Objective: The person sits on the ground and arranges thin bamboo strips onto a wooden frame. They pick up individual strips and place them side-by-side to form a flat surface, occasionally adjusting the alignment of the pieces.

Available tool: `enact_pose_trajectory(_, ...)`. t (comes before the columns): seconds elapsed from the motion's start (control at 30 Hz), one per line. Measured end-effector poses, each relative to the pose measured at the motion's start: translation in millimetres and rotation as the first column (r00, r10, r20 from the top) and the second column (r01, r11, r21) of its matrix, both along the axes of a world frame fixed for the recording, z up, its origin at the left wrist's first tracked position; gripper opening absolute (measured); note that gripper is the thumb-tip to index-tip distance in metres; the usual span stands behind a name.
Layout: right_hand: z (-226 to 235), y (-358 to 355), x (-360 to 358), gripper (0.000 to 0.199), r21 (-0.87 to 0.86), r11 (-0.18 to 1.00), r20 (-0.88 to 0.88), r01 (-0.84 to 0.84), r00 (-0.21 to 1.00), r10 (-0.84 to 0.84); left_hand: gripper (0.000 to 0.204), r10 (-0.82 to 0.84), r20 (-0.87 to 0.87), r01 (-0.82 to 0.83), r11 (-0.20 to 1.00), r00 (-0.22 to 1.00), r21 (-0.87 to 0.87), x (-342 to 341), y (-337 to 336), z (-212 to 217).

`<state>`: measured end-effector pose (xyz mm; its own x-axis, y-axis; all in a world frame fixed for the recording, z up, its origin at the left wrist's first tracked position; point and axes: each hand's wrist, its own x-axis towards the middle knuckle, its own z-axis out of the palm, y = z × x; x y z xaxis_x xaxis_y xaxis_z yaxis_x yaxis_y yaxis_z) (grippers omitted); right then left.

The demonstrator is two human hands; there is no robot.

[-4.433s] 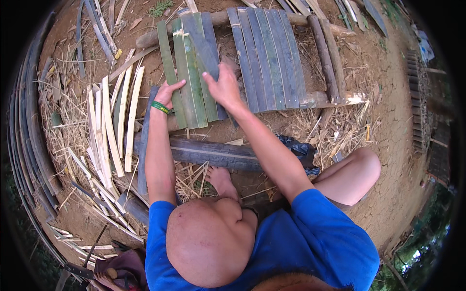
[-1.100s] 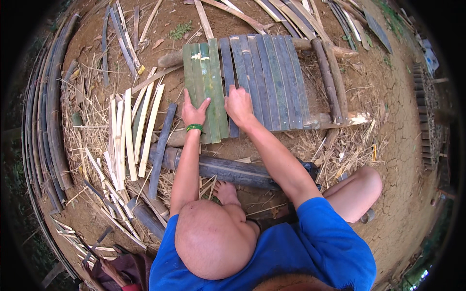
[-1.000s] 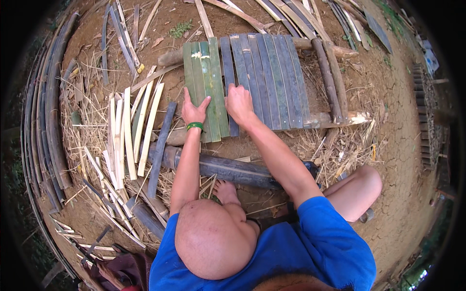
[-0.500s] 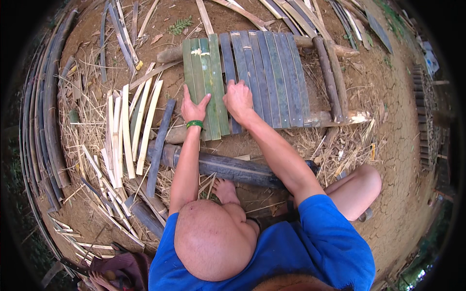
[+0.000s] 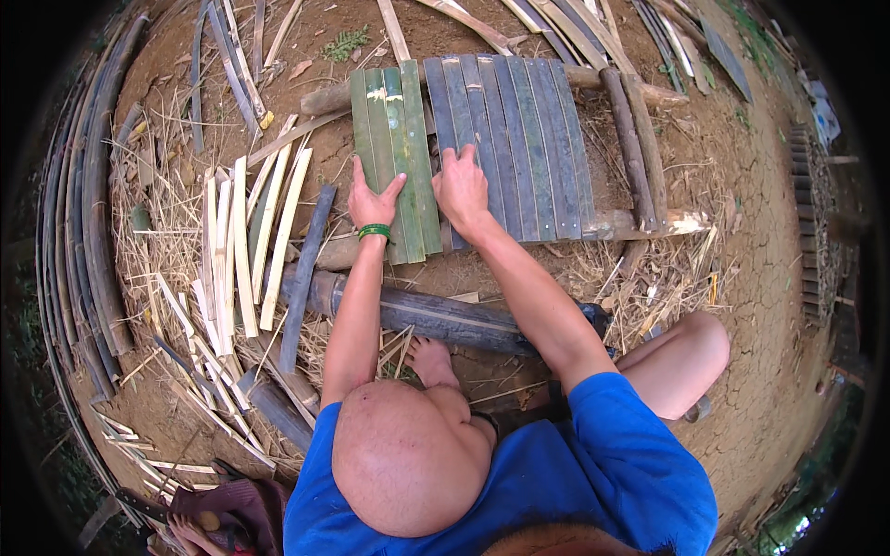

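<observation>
A row of flat bamboo slats lies across two round poles in front of me: green slats on the left, dark grey-blue slats on the right. Resting on the lower left of the green slats is my left hand, its thumb and index finger spread apart; its other fingers are hidden. My right hand has its fingers curled on the leftmost dark slat, beside the gap to the green ones. That slat lies against its dark neighbours.
A thick dark bamboo pole lies between me and the slats. Pale split strips are heaped at the left on dry straw. Short brown poles stand off the right end. Long bamboo poles line the far left. Another person's hand shows at lower left.
The leftmost dark slat has shifted right under my right hand, closing the gap to its dark neighbours and widening the one beside the green slats. My left hand stays on the green slats.
</observation>
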<state>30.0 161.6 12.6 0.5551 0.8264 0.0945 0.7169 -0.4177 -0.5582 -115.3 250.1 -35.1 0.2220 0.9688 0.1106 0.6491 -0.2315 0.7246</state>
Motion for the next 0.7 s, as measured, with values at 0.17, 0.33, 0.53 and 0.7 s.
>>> enact_pose_trajectory(0.17,9,-5,-20,0.035,-0.044,0.994,-0.119,-0.095,0.989,0.089,0.086,-0.015,0.369,0.081,0.983,0.929,-0.165,-8,7,-5)
enact_pose_trajectory(0.33,9,3,-21,0.038,-0.079,0.990,-0.117,-0.121,0.987,0.111,0.072,0.116,0.648,0.358,0.754,0.753,-0.551,-23,28,-3)
enact_pose_trajectory(0.53,2,12,-28,0.030,-0.108,0.989,0.004,-0.099,0.995,0.100,0.065,0.134,0.678,0.415,0.700,0.723,-0.581,-21,34,-6)
enact_pose_trajectory(0.7,11,14,-26,0.032,-0.199,0.977,0.021,-0.077,0.996,0.083,0.064,0.133,0.660,0.404,0.696,0.740,-0.593,-17,33,-5)
